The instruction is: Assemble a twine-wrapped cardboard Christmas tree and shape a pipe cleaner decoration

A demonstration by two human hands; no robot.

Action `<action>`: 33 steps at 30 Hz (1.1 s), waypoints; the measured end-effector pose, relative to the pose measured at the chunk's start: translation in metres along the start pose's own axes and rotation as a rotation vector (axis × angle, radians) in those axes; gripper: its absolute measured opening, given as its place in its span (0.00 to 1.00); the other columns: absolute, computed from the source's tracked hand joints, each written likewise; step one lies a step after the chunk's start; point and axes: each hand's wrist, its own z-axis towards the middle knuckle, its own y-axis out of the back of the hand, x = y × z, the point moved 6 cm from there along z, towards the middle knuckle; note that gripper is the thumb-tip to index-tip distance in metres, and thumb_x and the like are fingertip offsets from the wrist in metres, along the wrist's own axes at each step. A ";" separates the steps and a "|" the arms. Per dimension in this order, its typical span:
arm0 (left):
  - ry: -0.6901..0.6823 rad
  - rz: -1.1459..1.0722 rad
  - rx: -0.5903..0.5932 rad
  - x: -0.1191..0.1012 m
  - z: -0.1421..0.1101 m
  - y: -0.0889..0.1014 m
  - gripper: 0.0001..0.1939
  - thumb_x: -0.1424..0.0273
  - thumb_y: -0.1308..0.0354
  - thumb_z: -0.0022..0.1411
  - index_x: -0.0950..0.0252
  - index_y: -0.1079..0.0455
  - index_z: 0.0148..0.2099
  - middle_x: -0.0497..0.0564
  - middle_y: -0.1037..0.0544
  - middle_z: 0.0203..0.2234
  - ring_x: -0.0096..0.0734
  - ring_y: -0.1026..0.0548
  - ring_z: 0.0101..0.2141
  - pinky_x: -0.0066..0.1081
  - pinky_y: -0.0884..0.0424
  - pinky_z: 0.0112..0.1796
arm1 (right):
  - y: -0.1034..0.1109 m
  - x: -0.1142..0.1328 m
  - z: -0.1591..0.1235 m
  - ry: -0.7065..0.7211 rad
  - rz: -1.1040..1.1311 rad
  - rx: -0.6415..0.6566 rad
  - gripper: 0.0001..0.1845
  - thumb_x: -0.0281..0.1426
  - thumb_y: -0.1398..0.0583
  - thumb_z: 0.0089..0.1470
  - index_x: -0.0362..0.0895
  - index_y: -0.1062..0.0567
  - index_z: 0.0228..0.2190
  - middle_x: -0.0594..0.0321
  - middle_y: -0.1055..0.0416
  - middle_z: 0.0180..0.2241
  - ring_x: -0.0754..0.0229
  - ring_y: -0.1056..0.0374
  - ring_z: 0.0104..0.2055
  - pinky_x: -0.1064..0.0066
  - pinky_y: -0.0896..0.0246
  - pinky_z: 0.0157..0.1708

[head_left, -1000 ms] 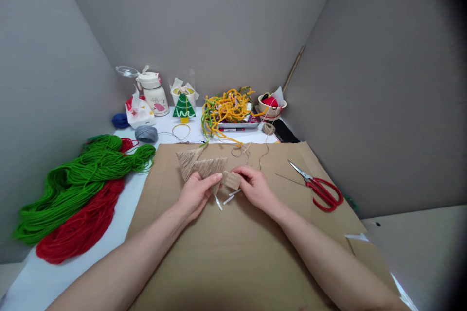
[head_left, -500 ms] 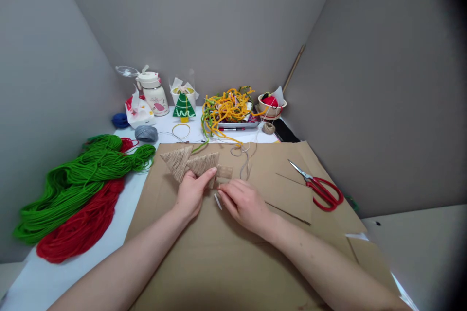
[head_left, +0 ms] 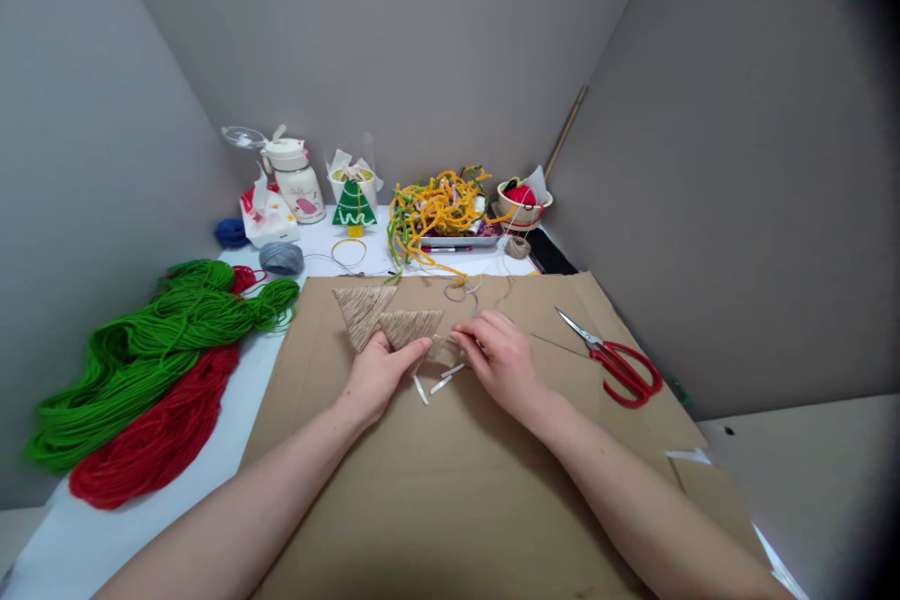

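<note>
A tree-shaped cardboard piece wrapped in brown twine [head_left: 412, 326] lies tilted above the cardboard sheet, its trunk toward the right. My left hand [head_left: 383, 370] grips its lower tier, thumb on top and fingers underneath. Beside the trunk [head_left: 442, 352], my right hand [head_left: 502, 361] is closed in a pinch on a thin strand of twine; the exact spot is partly hidden by the fingers. Small white strips [head_left: 441, 384] lie on the sheet just below the trunk. A ball of twine [head_left: 518, 247] sits at the back, with loose strands running toward my right hand.
Red-handled scissors [head_left: 625, 373] lie on the cardboard sheet [head_left: 422, 506] at right. Green yarn [head_left: 161, 347] and red yarn [head_left: 161, 431] fill the left side. Behind stand a bottle [head_left: 299, 183], a green felt tree [head_left: 354, 204], tangled yellow yarn [head_left: 442, 206] and a bowl [head_left: 524, 206].
The twine-wrapped tree and my left hand have shifted right and turned slightly. My right hand has moved up and right, from below the trunk to its end, uncovering more white strips.
</note>
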 end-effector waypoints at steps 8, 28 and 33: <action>0.059 -0.122 0.099 -0.006 -0.005 -0.012 0.18 0.69 0.32 0.44 0.66 0.29 0.40 0.53 0.20 0.33 0.34 0.23 0.31 0.32 0.28 0.35 | -0.004 -0.017 0.003 -0.158 0.249 -0.016 0.09 0.33 0.45 0.57 0.44 0.28 0.28 0.62 0.33 0.26 0.62 0.37 0.31 0.71 0.43 0.32; -0.091 -0.389 0.020 -0.017 0.001 -0.007 0.12 0.70 0.33 0.45 0.69 0.27 0.33 0.50 0.21 0.28 0.26 0.26 0.29 0.28 0.31 0.35 | -0.046 0.012 -0.016 -0.081 0.225 0.162 0.11 0.31 0.48 0.59 0.45 0.26 0.37 0.60 0.26 0.32 0.62 0.32 0.33 0.71 0.39 0.35; -0.120 -0.298 -0.062 -0.013 0.002 0.000 0.14 0.67 0.32 0.43 0.68 0.28 0.32 0.50 0.22 0.27 0.27 0.26 0.28 0.29 0.31 0.35 | -0.042 0.023 -0.018 -0.007 0.136 0.217 0.12 0.30 0.49 0.60 0.43 0.28 0.41 0.58 0.27 0.35 0.61 0.33 0.36 0.70 0.39 0.38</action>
